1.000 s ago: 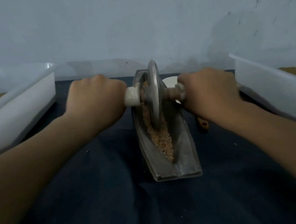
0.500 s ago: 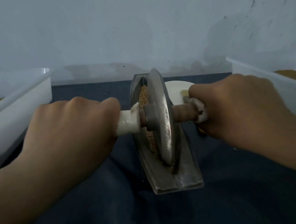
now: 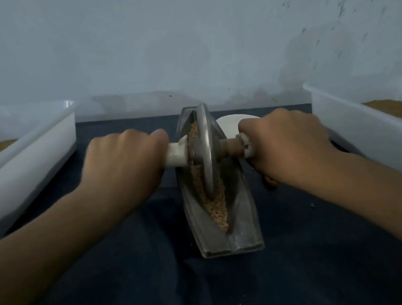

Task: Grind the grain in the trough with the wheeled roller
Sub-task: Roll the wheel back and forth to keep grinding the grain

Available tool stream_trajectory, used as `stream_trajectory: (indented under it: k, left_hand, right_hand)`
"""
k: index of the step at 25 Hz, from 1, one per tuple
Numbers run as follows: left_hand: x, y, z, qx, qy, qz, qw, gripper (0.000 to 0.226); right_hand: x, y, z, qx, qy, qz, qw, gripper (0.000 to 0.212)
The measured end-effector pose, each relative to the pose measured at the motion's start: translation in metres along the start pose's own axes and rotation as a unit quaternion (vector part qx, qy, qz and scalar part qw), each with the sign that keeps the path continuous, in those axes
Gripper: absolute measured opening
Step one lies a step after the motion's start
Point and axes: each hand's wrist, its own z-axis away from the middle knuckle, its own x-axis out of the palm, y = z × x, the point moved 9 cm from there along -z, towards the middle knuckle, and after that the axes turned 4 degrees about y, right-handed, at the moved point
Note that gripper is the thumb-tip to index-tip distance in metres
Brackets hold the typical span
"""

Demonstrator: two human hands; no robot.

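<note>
Okay, hands: 2, left hand [image 3: 125, 167], right hand [image 3: 286, 146], each gripping a roller [image 3: 206, 151] handle
roller: 1, upright in trough [image 3: 243, 223]
trough: 1, holds grain [image 3: 218, 209]
bins: 2, left bin [image 3: 30, 162], right bin [image 3: 371, 135]

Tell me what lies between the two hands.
Head view: between the left hand and right hand sits the wheeled roller, its disc upright in the trough, on the grain.
</note>
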Motion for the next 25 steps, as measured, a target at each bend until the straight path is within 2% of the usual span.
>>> stream_trajectory:
  k: [3, 6, 8, 10, 13, 14, 16, 18, 19, 21, 23, 25]
  left_hand:
    - [-0.006, -0.013, 0.024, 0.033, 0.011, 0.053, 0.998, 0.038]
    - [0.007, -0.011, 0.009, -0.005, -0.017, 0.0, 1.0, 0.035]
    - [0.015, -0.003, -0.02, -0.034, 0.002, -0.001, 0.999, 0.02]
    - [0.027, -0.002, -0.05, -0.063, -0.019, 0.009, 0.998, 0.001]
    - [0.024, -0.002, -0.051, -0.05, -0.036, -0.012, 0.998, 0.003]
    - [0.016, 0.0, -0.037, -0.036, -0.035, -0.009, 0.999, 0.008]
    - [-0.01, 0.002, -0.004, 0.0, 0.014, 0.003, 1.0, 0.031]
    - [-0.028, -0.005, 0.012, 0.016, 0.043, 0.016, 0.999, 0.038]
    - [-0.028, -0.007, 0.013, 0.016, 0.037, 0.017, 0.999, 0.038]
    - [-0.015, -0.003, 0.004, -0.001, 0.001, 0.002, 1.0, 0.041]
    - [0.009, 0.001, -0.012, -0.029, -0.009, -0.014, 0.999, 0.03]
    - [0.025, 0.0, -0.042, -0.053, -0.01, -0.006, 0.999, 0.007]
  right_hand:
    - [-0.029, -0.006, 0.024, -0.044, 0.038, -0.036, 0.998, 0.029]
    - [0.002, -0.002, 0.007, 0.012, -0.007, 0.007, 1.0, 0.029]
    - [0.03, 0.002, -0.022, 0.062, -0.033, 0.015, 0.997, 0.018]
    - [0.05, 0.006, -0.046, 0.092, -0.076, -0.008, 0.993, 0.004]
    - [0.05, 0.005, -0.042, 0.086, -0.11, -0.034, 0.99, 0.005]
    - [0.04, 0.004, -0.029, 0.069, -0.1, -0.032, 0.992, 0.016]
    - [0.004, -0.002, 0.001, 0.013, -0.019, -0.005, 1.0, 0.03]
    - [-0.025, -0.002, 0.02, -0.022, 0.038, -0.023, 0.999, 0.026]
    - [-0.028, -0.001, 0.022, -0.028, 0.043, -0.036, 0.998, 0.024]
    - [-0.01, -0.002, 0.011, -0.01, 0.0, -0.011, 1.0, 0.026]
    - [0.021, -0.002, -0.012, 0.035, -0.032, 0.017, 0.999, 0.022]
    - [0.045, 0.002, -0.039, 0.077, -0.055, -0.01, 0.995, 0.015]
